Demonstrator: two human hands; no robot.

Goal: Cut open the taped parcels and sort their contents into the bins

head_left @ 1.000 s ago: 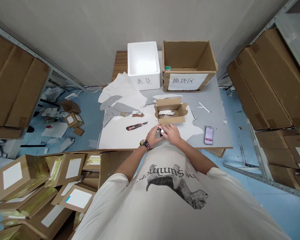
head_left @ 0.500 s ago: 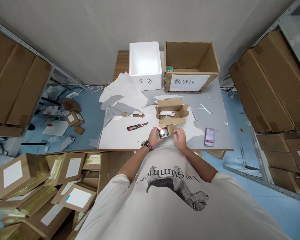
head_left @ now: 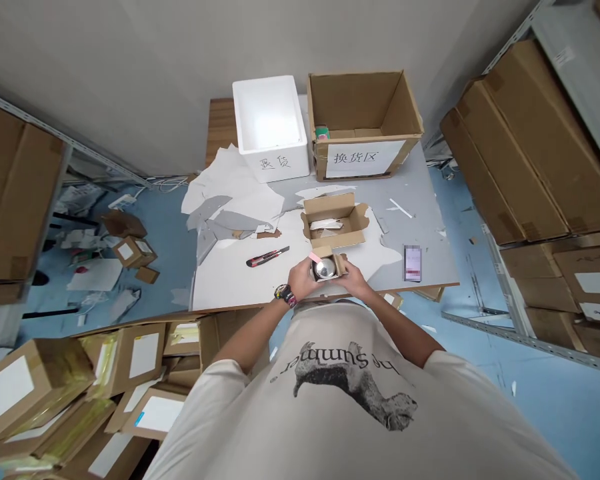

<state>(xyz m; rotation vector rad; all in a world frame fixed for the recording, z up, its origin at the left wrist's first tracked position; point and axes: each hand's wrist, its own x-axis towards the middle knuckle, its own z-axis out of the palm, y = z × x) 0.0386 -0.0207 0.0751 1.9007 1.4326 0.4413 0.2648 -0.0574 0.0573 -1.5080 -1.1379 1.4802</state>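
Near the table's front edge, both hands hold a small cardboard box (head_left: 324, 251) with its flaps up. Inside it shows a shiny, silver round-topped object (head_left: 325, 268); its kind I cannot make out. A pink strip lies at the box's upper left corner. My left hand (head_left: 303, 279), with a watch on the wrist, is closed around the left side. Against the right side and flap, my right hand (head_left: 351, 277) has its fingers curled. Just beyond is an open cardboard carton (head_left: 357, 238) with white paper in it. A red and black utility knife (head_left: 268, 256) lies to the left.
At the back stand a white foam box (head_left: 275, 165) and a large labelled carton (head_left: 320, 162). Torn wrapping (head_left: 230, 180) covers the table's left; a phone (head_left: 413, 263) lies right. Parcels (head_left: 145, 353) are heaped at lower left, with shelves on both sides.
My right hand has moved left from the raised flap and now grips the small box's right side. The right flap is folded up more. The whole view has shifted slightly.
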